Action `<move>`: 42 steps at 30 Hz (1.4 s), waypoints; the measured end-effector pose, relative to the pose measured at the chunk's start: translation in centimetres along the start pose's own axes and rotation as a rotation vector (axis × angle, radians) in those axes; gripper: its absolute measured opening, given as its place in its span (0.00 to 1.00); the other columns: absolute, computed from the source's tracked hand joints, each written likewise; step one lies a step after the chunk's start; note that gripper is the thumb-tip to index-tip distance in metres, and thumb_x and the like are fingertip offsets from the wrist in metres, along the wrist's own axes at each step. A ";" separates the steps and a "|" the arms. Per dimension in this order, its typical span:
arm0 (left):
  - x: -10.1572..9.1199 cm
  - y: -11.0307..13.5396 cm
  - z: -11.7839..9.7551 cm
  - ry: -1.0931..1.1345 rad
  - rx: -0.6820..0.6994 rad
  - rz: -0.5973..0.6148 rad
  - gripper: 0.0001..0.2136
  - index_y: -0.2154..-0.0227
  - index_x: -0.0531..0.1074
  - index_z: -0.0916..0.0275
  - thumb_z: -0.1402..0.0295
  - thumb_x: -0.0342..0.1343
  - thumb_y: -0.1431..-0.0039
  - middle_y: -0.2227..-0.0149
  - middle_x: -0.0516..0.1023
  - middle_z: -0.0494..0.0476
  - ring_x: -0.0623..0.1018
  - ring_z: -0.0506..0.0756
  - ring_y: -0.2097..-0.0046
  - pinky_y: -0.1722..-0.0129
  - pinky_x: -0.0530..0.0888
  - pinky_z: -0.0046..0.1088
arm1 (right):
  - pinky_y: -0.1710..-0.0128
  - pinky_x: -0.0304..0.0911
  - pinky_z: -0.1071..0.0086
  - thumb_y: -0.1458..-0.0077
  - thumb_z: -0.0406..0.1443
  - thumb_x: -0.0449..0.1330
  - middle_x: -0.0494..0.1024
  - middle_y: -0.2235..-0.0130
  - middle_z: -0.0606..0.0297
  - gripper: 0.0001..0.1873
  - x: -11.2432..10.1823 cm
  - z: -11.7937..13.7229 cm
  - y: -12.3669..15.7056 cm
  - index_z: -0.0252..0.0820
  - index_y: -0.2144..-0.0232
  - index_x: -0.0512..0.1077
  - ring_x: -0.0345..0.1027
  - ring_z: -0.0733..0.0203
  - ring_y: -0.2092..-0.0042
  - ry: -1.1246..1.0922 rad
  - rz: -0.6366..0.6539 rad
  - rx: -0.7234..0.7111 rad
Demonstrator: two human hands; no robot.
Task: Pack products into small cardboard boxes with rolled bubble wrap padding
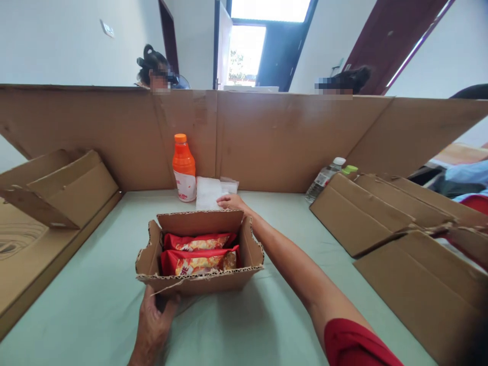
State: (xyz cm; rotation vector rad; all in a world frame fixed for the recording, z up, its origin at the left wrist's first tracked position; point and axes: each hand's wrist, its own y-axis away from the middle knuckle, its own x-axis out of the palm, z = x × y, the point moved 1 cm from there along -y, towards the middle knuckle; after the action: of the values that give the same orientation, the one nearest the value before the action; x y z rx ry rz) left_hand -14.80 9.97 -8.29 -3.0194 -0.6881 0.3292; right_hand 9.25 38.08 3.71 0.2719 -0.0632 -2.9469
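Observation:
A small open cardboard box (198,285) with rough-cut edges stands in front of me. Inside it, two red snack packets (200,262) stand side by side, one behind the other. My left hand (154,317) grips the box low at its near left corner, with part of the fingers hidden. Past the far right corner of the box reaches my right hand (231,202), its fingers stretched out to the left at the edge of a white tissue pack (208,192). Whether those fingertips touch the pack I cannot tell.
An orange bottle (184,168) stands beside the tissue pack, before a tall cardboard partition (267,142). Cardboard boxes (366,213) and a clear bottle (324,180) are at the right; another cardboard box (76,188) is at the left. Two people sit beyond the partition.

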 end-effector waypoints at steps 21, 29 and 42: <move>-0.7 0.0 -3.6 0.008 0.075 -0.008 0.25 0.55 0.71 0.61 0.57 0.66 0.58 0.62 0.75 0.54 0.74 0.58 0.59 0.57 0.70 0.33 | 0.80 0.64 0.72 0.65 0.42 0.70 0.73 0.72 0.69 0.19 -7.5 -6.4 27.1 0.40 0.69 0.74 0.68 0.66 0.75 -0.188 -0.207 0.179; -1.2 0.3 -4.5 0.072 0.062 -0.014 0.20 0.61 0.69 0.60 0.59 0.65 0.58 0.65 0.73 0.51 0.72 0.55 0.63 0.62 0.68 0.30 | 0.72 0.65 0.68 0.48 0.41 0.61 0.77 0.71 0.69 0.21 -8.0 -4.6 34.2 0.44 0.51 0.76 0.69 0.64 0.75 0.490 -0.121 0.129; -2.6 0.0 -4.4 0.348 0.009 -0.188 0.21 0.59 0.74 0.59 0.49 0.56 0.50 0.64 0.79 0.55 0.78 0.60 0.58 0.59 0.75 0.37 | 0.47 0.72 0.54 0.43 0.34 0.59 0.73 0.41 0.55 0.32 2.1 -5.1 29.4 0.50 0.37 0.61 0.70 0.48 0.43 0.486 -0.083 -0.418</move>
State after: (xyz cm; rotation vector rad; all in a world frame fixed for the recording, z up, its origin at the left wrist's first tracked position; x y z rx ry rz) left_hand -16.15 8.90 -3.42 -2.8603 -0.9174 -0.1943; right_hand 13.35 8.68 0.10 0.9201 0.6281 -2.7881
